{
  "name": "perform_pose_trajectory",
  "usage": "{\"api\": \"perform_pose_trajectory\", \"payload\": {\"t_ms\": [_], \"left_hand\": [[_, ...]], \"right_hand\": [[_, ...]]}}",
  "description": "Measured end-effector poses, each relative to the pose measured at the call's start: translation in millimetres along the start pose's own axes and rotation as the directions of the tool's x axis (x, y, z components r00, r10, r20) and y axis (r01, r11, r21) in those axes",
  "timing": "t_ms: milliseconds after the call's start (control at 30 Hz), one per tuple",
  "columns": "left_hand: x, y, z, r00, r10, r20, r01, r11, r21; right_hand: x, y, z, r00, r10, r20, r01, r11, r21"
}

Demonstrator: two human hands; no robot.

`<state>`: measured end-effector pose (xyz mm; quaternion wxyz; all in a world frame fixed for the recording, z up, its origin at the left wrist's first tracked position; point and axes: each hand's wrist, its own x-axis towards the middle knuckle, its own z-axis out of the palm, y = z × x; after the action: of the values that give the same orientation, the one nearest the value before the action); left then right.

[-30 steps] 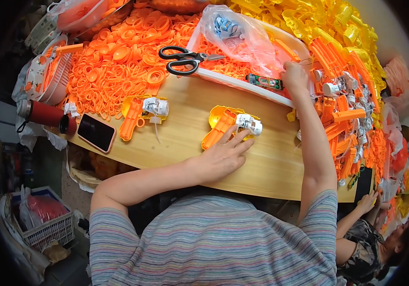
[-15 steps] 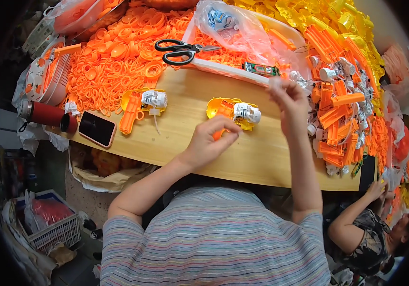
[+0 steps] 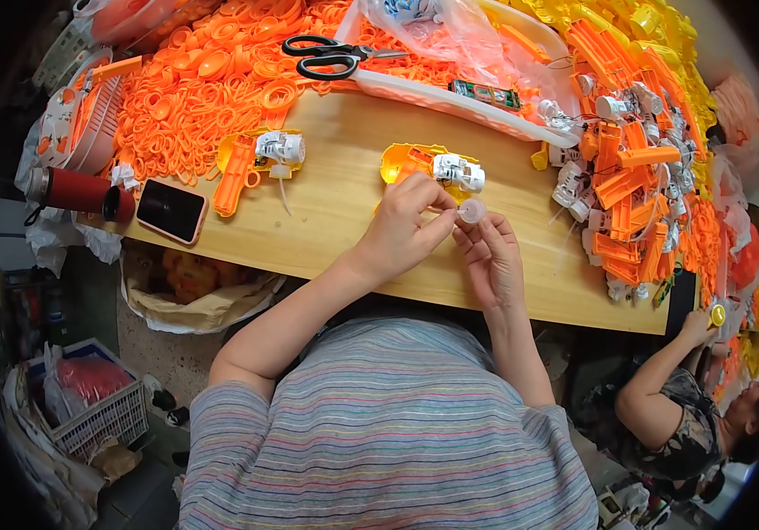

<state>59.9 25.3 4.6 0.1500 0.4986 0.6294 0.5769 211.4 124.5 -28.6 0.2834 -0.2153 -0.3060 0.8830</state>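
A small clear plastic disc (image 3: pixel 471 210) is between my two hands over the middle of the table. My right hand (image 3: pixel 492 256) pinches it from below with thumb and fingers. My left hand (image 3: pixel 402 228) is closed, its thumb and fingertips meeting the disc's left edge. Just beyond, a yellow half shell (image 3: pixel 394 162) lies with a white mechanism (image 3: pixel 459 171) inside; my left hand hides part of its orange portion. To the left lies a similar yellow shell with an orange handle (image 3: pixel 236 177), a white mechanism (image 3: pixel 279 147) and a loose wire.
Orange rings and parts (image 3: pixel 176 106) heap at the back left. Black-handled scissors (image 3: pixel 326 58) rest by a white tray (image 3: pixel 450 104). Orange and white assemblies (image 3: pixel 627 185) pile at right. A phone (image 3: pixel 171 211) and red flask (image 3: pixel 79 193) sit left. Another person (image 3: pixel 671 424) works at lower right.
My right hand has come down and left from near the tray, bringing the clear disc to my left hand. My left hand has shifted slightly up and right. The view has shifted a little.
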Motion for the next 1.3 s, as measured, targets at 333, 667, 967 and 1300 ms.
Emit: {"api": "perform_pose_trajectory", "payload": {"t_ms": [333,667,967,1300], "left_hand": [[-0.5,-2.5,0.2,0.999,0.044,0.023,-0.047,0.991,0.125],[-3.5,-0.7,5.5,0.996,0.091,0.022,-0.094,0.972,0.214],[-8.0,-3.0,10.9,0.991,0.133,-0.033,-0.126,0.977,0.169],[-6.3,-3.4,14.7,0.993,0.086,-0.075,-0.083,0.996,0.045]], "right_hand": [[-4.6,6.4,4.8,0.998,-0.050,-0.040,0.049,0.998,-0.041],[-5.9,9.7,4.7,0.994,-0.096,-0.049,0.092,0.993,-0.077],[-5.6,9.7,3.5,0.988,-0.155,-0.026,0.150,0.981,-0.121],[-6.9,10.3,13.1,0.960,-0.278,0.038,0.280,0.934,-0.224]]}}
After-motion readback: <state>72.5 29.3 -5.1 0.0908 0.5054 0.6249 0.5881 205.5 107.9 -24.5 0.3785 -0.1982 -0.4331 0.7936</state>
